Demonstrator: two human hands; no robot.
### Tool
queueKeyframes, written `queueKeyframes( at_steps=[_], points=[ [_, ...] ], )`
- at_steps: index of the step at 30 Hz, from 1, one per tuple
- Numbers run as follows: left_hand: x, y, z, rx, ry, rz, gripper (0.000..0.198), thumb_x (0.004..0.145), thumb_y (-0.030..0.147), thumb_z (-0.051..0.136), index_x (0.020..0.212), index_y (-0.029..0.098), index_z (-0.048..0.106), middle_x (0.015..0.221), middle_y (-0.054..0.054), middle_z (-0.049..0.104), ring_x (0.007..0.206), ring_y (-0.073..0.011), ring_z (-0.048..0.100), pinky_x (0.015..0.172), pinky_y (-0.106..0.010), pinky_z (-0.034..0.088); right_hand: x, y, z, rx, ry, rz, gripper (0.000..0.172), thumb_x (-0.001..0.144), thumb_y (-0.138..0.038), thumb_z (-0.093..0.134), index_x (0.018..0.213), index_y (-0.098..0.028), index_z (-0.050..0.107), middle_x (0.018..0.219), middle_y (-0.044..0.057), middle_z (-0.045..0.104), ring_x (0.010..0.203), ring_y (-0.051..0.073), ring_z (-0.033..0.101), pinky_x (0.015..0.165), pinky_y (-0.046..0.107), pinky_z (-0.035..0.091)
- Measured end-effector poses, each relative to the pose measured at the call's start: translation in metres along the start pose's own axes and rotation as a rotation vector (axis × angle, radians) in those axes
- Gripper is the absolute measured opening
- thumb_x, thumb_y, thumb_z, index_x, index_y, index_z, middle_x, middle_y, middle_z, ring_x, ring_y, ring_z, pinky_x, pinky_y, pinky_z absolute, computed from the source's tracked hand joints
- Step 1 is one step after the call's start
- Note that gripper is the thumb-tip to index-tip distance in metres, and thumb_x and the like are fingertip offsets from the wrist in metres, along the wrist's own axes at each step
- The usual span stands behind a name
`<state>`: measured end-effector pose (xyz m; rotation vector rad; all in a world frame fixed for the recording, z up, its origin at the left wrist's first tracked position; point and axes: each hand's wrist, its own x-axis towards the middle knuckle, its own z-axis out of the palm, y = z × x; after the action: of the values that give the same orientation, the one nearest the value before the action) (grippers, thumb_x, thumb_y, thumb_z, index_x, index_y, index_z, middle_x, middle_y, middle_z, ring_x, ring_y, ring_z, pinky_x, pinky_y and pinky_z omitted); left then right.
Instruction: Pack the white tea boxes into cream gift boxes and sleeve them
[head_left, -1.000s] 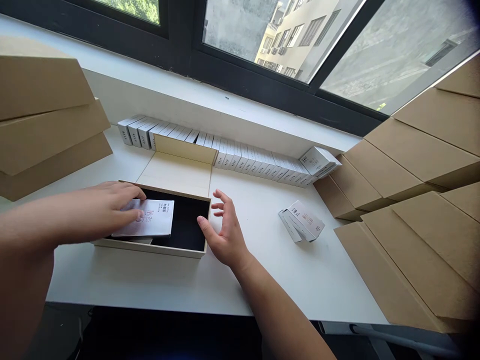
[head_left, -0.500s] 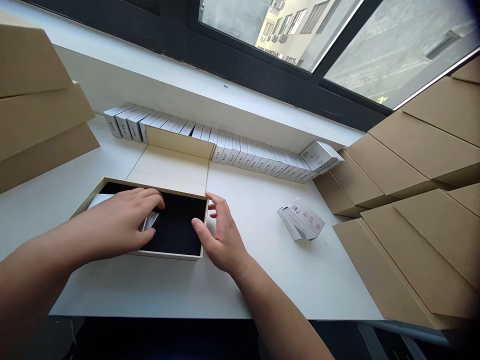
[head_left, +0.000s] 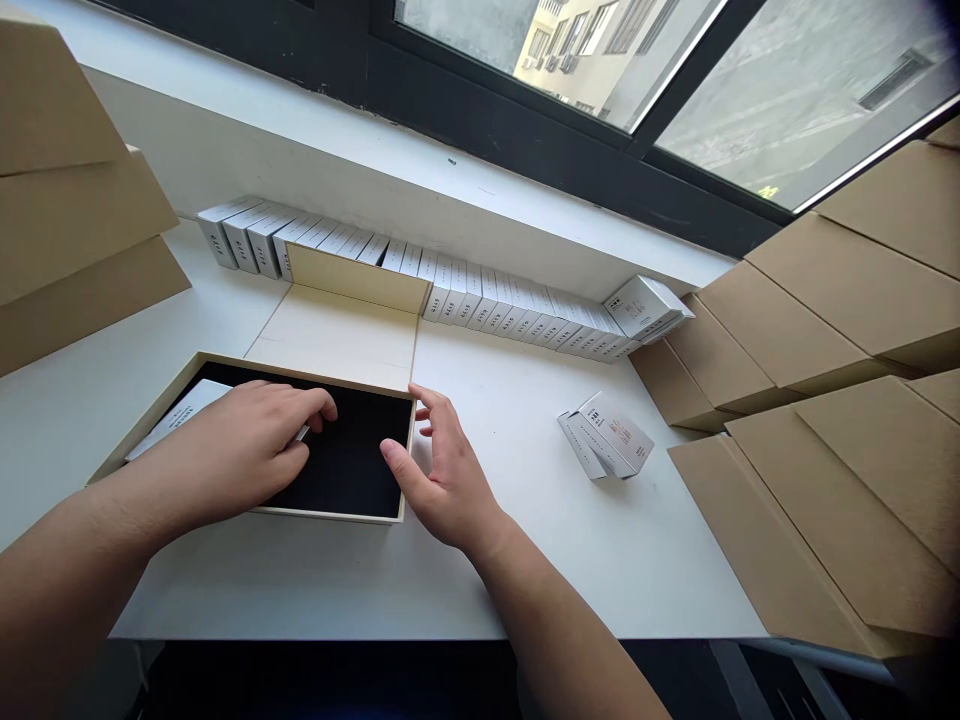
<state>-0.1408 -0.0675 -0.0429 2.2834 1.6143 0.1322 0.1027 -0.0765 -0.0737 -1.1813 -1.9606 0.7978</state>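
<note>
In the head view a long cream box [head_left: 330, 512] with a black-lined inside stands open on the table, its lid [head_left: 352, 335] folded back. My left hand [head_left: 262, 440] reaches into it, fingers curled down and closed on a small white box; only a pale edge [head_left: 301, 433] shows between thumb and fingers. Another printed white box [head_left: 184, 415] lies at the left end, partly covered by my left forearm. My right hand [head_left: 442, 470] grips the cream box's right wall, thumb over the rim and fingers outside.
A row of small white boxes [head_left: 517, 310] lines the back of the table below the window. Two white boxes [head_left: 607, 435] lie tilted together at the right. Brown cartons [head_left: 810, 320] are stacked on the right, and more cartons [head_left: 67, 200] at the left.
My left hand has tilted and its fingers have moved slightly right, curling further down. More of the white box at the left end shows. My right hand stays at the box's right wall.
</note>
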Motion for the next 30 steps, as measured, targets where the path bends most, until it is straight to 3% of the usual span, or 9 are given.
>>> queueKeyframes(
  at_steps=[7, 12, 15, 23, 26, 30],
  points=[
    [-0.002, -0.006, -0.011, -0.081, -0.061, -0.064, 0.061, 0.078, 0.039, 0.053, 0.138, 0.035, 0.049, 0.115, 0.002, 0.075, 0.078, -0.0242, 0.069, 0.066, -0.035, 0.049, 0.001, -0.001, 0.0, 0.006, -0.008, -0.001, 0.057, 0.096, -0.04, 0.058, 0.146, -0.026, 0.035, 0.145, 0.011, 0.049, 0.126, 0.027, 0.054, 0.101, 0.05, 0.053],
    [-0.001, -0.01, -0.013, -0.106, -0.071, -0.116, 0.065, 0.073, 0.044, 0.058, 0.137, 0.034, 0.051, 0.116, 0.0, 0.075, 0.079, -0.0256, 0.069, 0.066, -0.035, 0.05, 0.0, 0.0, -0.001, 0.009, -0.019, 0.001, 0.06, 0.095, -0.041, 0.059, 0.147, -0.026, 0.035, 0.143, 0.011, 0.05, 0.123, 0.027, 0.055, 0.101, 0.049, 0.053],
    [-0.003, -0.006, -0.009, -0.097, -0.073, -0.098, 0.061, 0.075, 0.039, 0.052, 0.135, 0.031, 0.051, 0.116, -0.001, 0.074, 0.076, -0.024, 0.068, 0.064, -0.033, 0.049, 0.0, -0.001, -0.001, 0.013, -0.032, 0.018, 0.061, 0.093, -0.041, 0.061, 0.147, -0.025, 0.035, 0.142, 0.011, 0.05, 0.121, 0.026, 0.056, 0.101, 0.048, 0.053],
    [0.003, -0.001, -0.004, -0.037, -0.027, -0.047, 0.056, 0.072, 0.026, 0.046, 0.127, 0.031, 0.055, 0.109, -0.001, 0.075, 0.084, -0.0257, 0.07, 0.067, -0.033, 0.05, -0.001, -0.012, -0.002, 0.029, -0.049, 0.118, 0.061, 0.087, -0.031, 0.06, 0.144, -0.027, 0.038, 0.142, 0.008, 0.052, 0.11, 0.022, 0.061, 0.095, 0.045, 0.056],
    [0.006, -0.003, -0.004, -0.013, -0.056, -0.026, 0.061, 0.071, 0.025, 0.046, 0.131, 0.031, 0.054, 0.108, -0.003, 0.076, 0.087, -0.0269, 0.071, 0.07, -0.035, 0.052, -0.001, -0.01, -0.002, 0.036, -0.011, 0.143, 0.074, 0.085, -0.033, 0.062, 0.15, -0.027, 0.027, 0.149, 0.011, 0.045, 0.117, 0.026, 0.058, 0.096, 0.048, 0.056],
    [0.006, -0.003, 0.001, -0.036, -0.015, 0.031, 0.062, 0.069, 0.021, 0.047, 0.13, 0.032, 0.057, 0.117, -0.004, 0.075, 0.106, -0.03, 0.069, 0.086, -0.041, 0.055, 0.001, -0.002, 0.0, -0.007, 0.053, 0.063, 0.089, 0.079, -0.029, 0.063, 0.154, -0.026, 0.015, 0.156, 0.014, 0.035, 0.132, 0.03, 0.049, 0.105, 0.052, 0.05]
  ],
)
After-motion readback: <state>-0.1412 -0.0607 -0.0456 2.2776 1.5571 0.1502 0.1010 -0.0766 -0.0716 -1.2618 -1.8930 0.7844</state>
